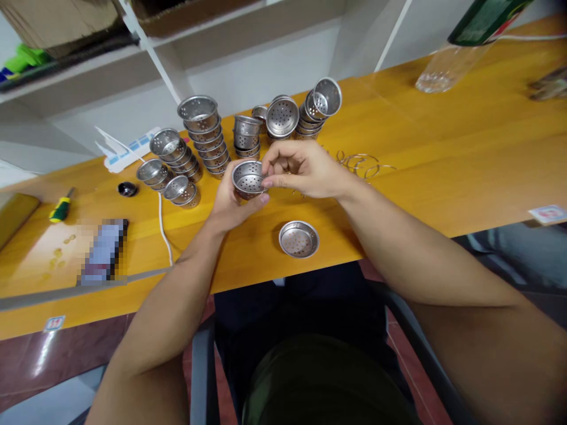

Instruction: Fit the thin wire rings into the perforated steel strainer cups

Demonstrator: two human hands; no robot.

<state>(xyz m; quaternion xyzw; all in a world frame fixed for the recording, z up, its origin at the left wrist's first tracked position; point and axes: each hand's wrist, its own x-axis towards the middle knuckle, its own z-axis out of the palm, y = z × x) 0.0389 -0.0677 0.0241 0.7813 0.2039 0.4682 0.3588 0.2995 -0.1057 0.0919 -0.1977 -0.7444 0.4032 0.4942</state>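
Observation:
A small perforated metal cup [248,178] is held above the table by my left hand [228,203], its fingers and thumb wrapped around the outside. My right hand [301,168] is at the cup's right rim with thumb and fingers pinched together. What that pinch holds, if anything, is too small to make out. On the table just below lies a shallow perforated metal dish [299,239], apart from both hands. Beyond my right wrist several thin wire rings [361,165] lie in a loose tangle, partly hidden by the hand.
Stacks of perforated cups [206,139] stand along the back, with shorter stacks [168,153] to the left and tilted ones [325,97] to the right. A phone [104,251], a screwdriver [62,206], a white cable [163,230] and a power strip [133,150] lie left. A bottle [452,65] stands back right.

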